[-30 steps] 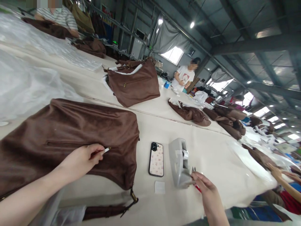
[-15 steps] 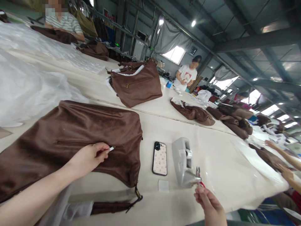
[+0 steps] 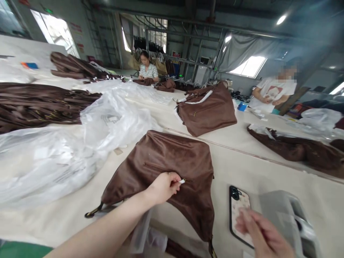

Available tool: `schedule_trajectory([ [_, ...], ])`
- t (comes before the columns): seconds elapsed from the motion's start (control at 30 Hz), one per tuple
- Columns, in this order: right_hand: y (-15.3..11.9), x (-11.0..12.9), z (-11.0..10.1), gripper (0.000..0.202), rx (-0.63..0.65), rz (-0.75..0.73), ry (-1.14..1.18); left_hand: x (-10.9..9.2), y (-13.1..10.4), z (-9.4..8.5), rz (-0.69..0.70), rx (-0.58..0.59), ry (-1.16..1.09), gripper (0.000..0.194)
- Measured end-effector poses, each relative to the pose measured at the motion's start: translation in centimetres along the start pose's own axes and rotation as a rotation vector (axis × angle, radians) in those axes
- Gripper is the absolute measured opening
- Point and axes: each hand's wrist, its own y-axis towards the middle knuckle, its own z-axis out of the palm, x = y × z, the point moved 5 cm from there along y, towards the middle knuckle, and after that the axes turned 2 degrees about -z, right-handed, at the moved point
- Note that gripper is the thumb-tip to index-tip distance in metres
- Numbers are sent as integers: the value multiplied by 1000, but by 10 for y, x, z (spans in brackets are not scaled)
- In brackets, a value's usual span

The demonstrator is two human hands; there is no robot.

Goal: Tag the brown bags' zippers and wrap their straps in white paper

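Note:
A brown leather-like bag (image 3: 185,150) lies flat on the pale table in front of me. My left hand (image 3: 165,188) rests over its front zip, thumb and fingers pinching the zip pull (image 3: 182,181), which has a white wrapping. To the right, my right hand (image 3: 259,225) hovers over a phone in a patterned case (image 3: 240,200). Its fingers are curled together and blurred by motion; whatever they hold, if anything, does not show. A grey tape dispenser (image 3: 287,211) stands just beyond that hand, partly cut by the frame.
Clear plastic wrapping (image 3: 67,157) is heaped at left, near a stack of brown pieces (image 3: 37,105). Another brown bag (image 3: 208,109) stands behind mine; a further brown bag (image 3: 298,145) lies at right. Two people work across the table.
My view has swung left. The right hand has moved from the dispenser to above the phone; the red-handled nippers at its fingertips no longer show. My left hand still pinches the pull.

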Motion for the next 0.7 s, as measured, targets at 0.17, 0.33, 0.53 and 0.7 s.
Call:
schedule_trajectory([
  [0.17, 1, 63, 134, 40, 558, 53, 499, -17, -6, -9, 180, -81, 302, 15],
  [0.33, -6, 55, 175, 34, 719, 222, 681, -20, -10, -8, 172, -121, 457, 21],
  [0.53, -5, 45, 177, 32, 779, 290, 703, -19, -13, -3, 175, -101, 551, 24],
  [0.7, -5, 41, 183, 32, 794, 325, 671, -18, -13, -2, 181, -111, 575, 25],
])
